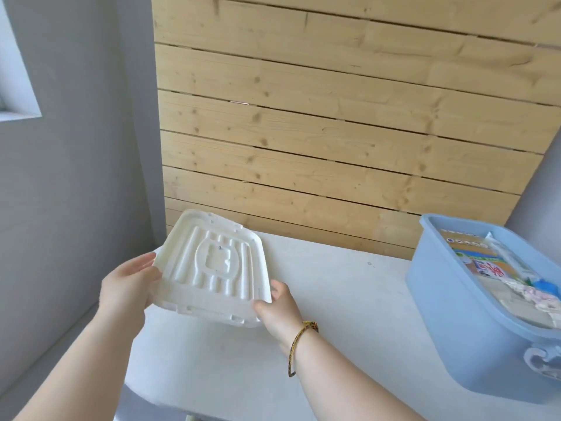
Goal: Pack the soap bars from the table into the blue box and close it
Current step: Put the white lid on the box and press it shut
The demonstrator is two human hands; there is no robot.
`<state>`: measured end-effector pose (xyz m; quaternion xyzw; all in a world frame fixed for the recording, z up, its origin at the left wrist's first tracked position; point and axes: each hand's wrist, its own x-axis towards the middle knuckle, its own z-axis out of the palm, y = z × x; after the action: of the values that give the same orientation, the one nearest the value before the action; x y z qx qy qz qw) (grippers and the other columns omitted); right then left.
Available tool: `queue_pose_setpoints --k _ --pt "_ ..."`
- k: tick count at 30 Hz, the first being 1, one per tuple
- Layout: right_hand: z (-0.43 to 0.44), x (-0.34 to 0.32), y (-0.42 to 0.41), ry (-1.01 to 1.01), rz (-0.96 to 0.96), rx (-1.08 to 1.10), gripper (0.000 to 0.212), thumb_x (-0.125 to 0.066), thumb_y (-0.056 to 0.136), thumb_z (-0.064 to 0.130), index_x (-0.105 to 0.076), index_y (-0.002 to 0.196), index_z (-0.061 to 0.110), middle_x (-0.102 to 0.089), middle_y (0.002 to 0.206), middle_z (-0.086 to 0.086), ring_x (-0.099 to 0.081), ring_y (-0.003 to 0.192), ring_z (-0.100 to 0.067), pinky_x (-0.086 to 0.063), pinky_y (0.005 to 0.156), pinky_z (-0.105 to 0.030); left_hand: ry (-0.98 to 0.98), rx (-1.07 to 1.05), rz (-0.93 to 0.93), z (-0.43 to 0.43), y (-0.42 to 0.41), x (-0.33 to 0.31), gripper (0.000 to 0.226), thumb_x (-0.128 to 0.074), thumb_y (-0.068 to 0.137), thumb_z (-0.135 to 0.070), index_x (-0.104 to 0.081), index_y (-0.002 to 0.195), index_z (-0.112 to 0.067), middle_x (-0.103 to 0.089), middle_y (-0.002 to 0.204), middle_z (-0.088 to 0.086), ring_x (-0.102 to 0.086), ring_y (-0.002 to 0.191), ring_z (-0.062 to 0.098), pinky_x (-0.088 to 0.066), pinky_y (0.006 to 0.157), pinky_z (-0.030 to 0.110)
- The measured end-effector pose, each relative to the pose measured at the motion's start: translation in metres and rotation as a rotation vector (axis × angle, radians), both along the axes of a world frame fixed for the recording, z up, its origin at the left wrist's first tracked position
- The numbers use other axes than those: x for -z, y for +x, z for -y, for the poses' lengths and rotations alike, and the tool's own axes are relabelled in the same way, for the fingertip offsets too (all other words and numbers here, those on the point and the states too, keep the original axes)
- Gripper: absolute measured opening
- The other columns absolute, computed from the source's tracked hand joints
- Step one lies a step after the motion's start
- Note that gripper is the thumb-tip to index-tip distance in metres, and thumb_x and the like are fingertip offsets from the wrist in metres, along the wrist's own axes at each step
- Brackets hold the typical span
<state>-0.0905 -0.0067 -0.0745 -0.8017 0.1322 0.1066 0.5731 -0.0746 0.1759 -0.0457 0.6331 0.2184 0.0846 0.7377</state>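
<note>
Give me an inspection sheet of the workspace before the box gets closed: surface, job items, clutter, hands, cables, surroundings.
Surface: white table, a faint speck near its far edge.
Job's things: blue plastic box at right, open, filled with packaged soap bars; white ribbed plastic lid at left, held tilted, off the box.
Clutter: nothing seen.
Grippers: left hand holds the lid's left edge; right hand holds its near right corner; braided yellow bracelet on the right wrist.
Cables: nothing seen.
Surroundings: pale wooden plank wall behind; grey wall and window frame at left.
</note>
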Motion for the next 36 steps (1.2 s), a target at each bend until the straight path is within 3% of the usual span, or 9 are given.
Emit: queue_pose_setpoints --k 3,6,9,14,19,24,27,30,36 --pt "0.009 -0.024 -0.014 -0.256 0.204 0.002 0.072 -0.046 0.084 0.056 -0.024 0.145 0.023 -0.023 0.153 0.000 -0.017 0.144 -0.019 -0.020 0.114 -0.030 0.011 -0.063 0.134 0.026 -0.012 -0.031 0.047 -0.042 0.082 0.006 -0.053 0.123 -0.012 -0.055 0.110 0.001 -0.052 0.095 0.022 -0.039 0.083 0.032" --pt "0.024 -0.054 -0.038 -0.634 0.474 -0.084 0.105 -0.015 0.057 0.091 -0.038 0.138 0.030 -0.004 0.159 0.005 0.010 0.146 -0.013 0.009 0.118 -0.034 0.036 -0.076 0.260 0.048 -0.021 -0.062 0.048 -0.041 0.079 0.005 -0.056 0.120 -0.017 -0.057 0.110 -0.005 -0.054 0.099 0.020 -0.041 0.084 0.030" --pt "0.048 -0.077 -0.055 -0.707 0.713 -0.176 0.109 -0.016 0.050 0.088 -0.041 0.137 0.028 -0.016 0.157 0.004 -0.002 0.144 -0.008 0.002 0.116 -0.026 0.094 -0.057 0.370 0.076 -0.032 -0.090 0.047 -0.045 0.077 0.002 -0.058 0.115 -0.023 -0.059 0.109 -0.010 -0.056 0.101 0.017 -0.042 0.082 0.031" --pt "0.078 -0.090 -0.065 -0.938 1.170 -0.008 0.057 -0.041 0.063 0.047 -0.045 0.115 0.024 -0.068 0.117 0.001 -0.056 0.106 -0.013 -0.042 0.088 -0.021 0.189 0.081 0.510 0.144 -0.059 -0.121 0.041 -0.049 0.078 -0.003 -0.057 0.103 -0.035 -0.058 0.097 -0.023 -0.056 0.083 0.006 -0.042 0.069 0.026" --pt "0.115 -0.100 -0.080 -0.903 1.135 0.198 0.053 -0.037 0.060 0.028 -0.047 0.112 0.019 -0.071 0.105 0.005 -0.070 0.083 -0.011 -0.047 0.043 -0.016 0.247 0.305 0.663 0.220 -0.079 -0.137 0.034 -0.054 0.081 -0.010 -0.052 0.097 -0.040 -0.054 0.089 -0.034 -0.055 0.060 -0.018 -0.041 0.059 0.016" --pt "0.176 -0.116 -0.092 -0.134 0.935 0.427 0.025 -0.039 0.080 0.017 -0.049 0.103 0.020 -0.054 0.078 0.009 -0.053 0.068 0.003 -0.037 0.058 -0.017 0.188 0.498 0.737 0.288 -0.087 -0.133 0.025 -0.051 0.088 -0.021 -0.053 0.087 -0.046 -0.061 0.083 -0.031 -0.056 0.075 -0.022 -0.044 0.066 -0.001" --pt "0.217 -0.125 -0.102 0.217 0.954 0.621 0.015 -0.046 0.081 0.009 -0.046 0.087 0.022 -0.051 0.073 0.010 -0.047 0.054 0.005 -0.039 0.055 -0.004 0.223 0.419 0.596 0.312 -0.074 -0.108 0.027 -0.049 0.089 -0.023 -0.054 0.113 -0.035 -0.054 0.116 -0.013 -0.051 0.109 -0.001 -0.035 0.091 0.018" --pt "0.254 -0.129 -0.108 0.584 0.959 0.699 0.026 -0.044 0.087 -0.005 -0.048 0.082 0.020 -0.058 0.076 0.003 -0.057 0.062 0.000 -0.050 0.064 -0.016 0.201 0.528 0.254 0.333 -0.052 -0.087 0.052 -0.048 0.087 -0.036 -0.034 0.136 -0.025 -0.037 0.143 -0.002 -0.037 0.131 0.018 -0.029 0.101 0.033" --pt "0.299 -0.136 -0.116 0.923 0.832 0.616 0.029 -0.036 0.091 -0.009 -0.056 0.095 0.012 -0.066 0.084 -0.005 -0.068 0.072 -0.018 -0.056 0.059 -0.029 0.008 0.834 0.056 0.377 -0.027 -0.086 0.032 -0.056 0.085 -0.029 -0.058 0.107 -0.006 -0.063 0.084 0.002 -0.059 0.087 0.021 -0.046 0.084 0.027"
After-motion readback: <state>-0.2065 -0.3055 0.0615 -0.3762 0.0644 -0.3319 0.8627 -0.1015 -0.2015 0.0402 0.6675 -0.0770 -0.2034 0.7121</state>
